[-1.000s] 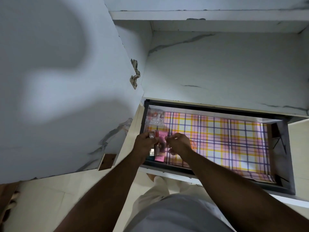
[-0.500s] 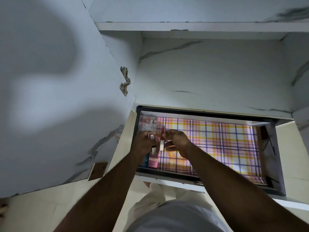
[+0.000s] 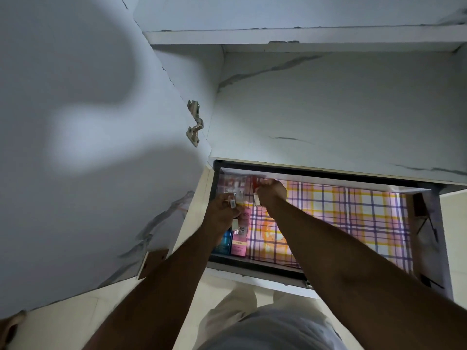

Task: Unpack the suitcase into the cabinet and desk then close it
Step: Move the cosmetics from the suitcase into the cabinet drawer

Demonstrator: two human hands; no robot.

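Both forearms reach down into the open drawer [image 3: 427,223] of the cabinet. The left hand [image 3: 222,210] curls round small cosmetic tubes [image 3: 233,214] above the pink box [image 3: 241,238] at the drawer's 9 o'clock side. The right hand [image 3: 271,192], toward 11 o'clock, pinches a red lipstick tube [image 3: 255,192] beside the clear cosmetics case [image 3: 231,184].

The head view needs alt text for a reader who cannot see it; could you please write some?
Two bare hands reach into an open drawer lined with plaid paper: the right hand pinches a slim red tube, the left hand holds small items. Pink and blue boxes lie at the drawer's left end.
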